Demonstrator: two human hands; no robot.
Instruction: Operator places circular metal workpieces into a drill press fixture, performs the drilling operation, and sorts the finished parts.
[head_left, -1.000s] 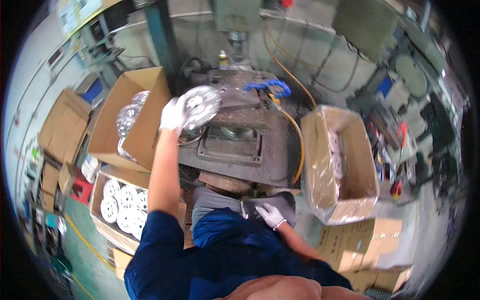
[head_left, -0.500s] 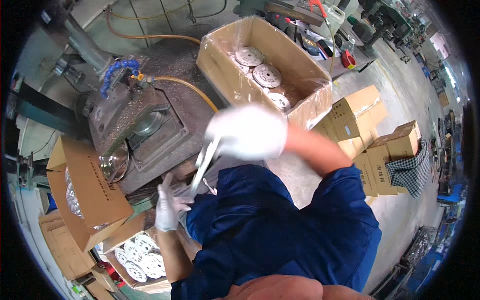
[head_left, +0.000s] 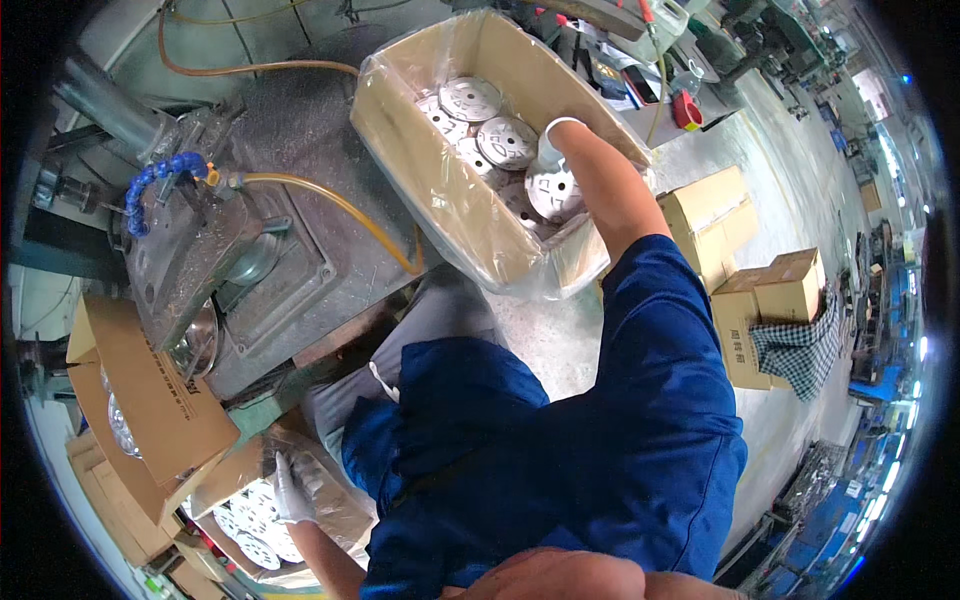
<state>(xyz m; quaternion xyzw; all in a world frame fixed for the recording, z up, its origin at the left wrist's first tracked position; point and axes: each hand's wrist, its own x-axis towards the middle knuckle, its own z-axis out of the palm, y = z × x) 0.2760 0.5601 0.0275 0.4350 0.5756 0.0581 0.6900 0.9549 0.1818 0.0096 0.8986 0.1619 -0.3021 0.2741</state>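
Observation:
My right hand [head_left: 551, 148], in a white glove, reaches down into the large plastic-lined carton [head_left: 440, 215] at the top centre. It is at the upper edge of a round, silvery metal disc [head_left: 553, 192] with cut-out slots and a centre hole, and appears closed on it; the forearm hides part of the fingers. Several similar discs [head_left: 470, 99] lie flat in that carton. At the lower left, my gloved left hand [head_left: 290, 495] lies over the side of a smaller lined carton [head_left: 335, 490] of white-looking slotted discs [head_left: 258, 549], its fingers stretched out and apparently holding nothing.
A metal machine bed [head_left: 290, 300] with a blue jointed coolant hose [head_left: 165, 170] and a yellowish hose [head_left: 340, 212] stands at left. Beside it, an open carton [head_left: 165, 410] holds shiny round parts. More cartons [head_left: 745, 330] stand on the floor at right, with a checked cloth [head_left: 800, 355].
My right hand has moved from in front of my body, where it carried a thin flat piece, up into the large carton. My left hand has dropped to the lower-left carton of discs.

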